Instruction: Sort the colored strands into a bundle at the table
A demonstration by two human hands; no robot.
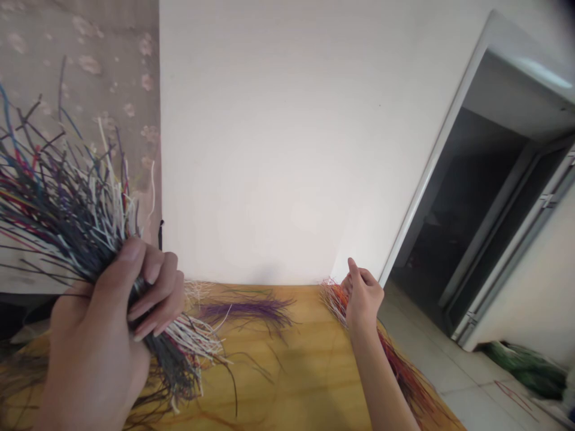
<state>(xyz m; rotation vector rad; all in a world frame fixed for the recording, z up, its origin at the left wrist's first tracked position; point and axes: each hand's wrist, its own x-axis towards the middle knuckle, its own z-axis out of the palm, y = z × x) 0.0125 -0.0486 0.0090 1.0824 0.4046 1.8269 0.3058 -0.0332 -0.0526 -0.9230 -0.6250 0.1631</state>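
My left hand (103, 323) is shut around the middle of a thick bundle of thin multicoloured strands (76, 221), mostly dark with white, red and blue among them. The bundle fans out up and to the left, and its lower end hangs over the wooden table (291, 371). At the far right of the table, my right hand (363, 296) pinches a tuft of orange and red strands (335, 302). More red strands (404, 377) lie beneath my right forearm. A loose purple bunch (245, 310) and pale strands (197, 292) lie on the table between my hands.
A white wall (269, 149) rises behind the table, with a patterned beige curtain (90, 60) to its left. On the right are a dark doorway (458, 221) with a metal frame and a tiled floor (449, 377), where a green bundle (525, 370) lies.
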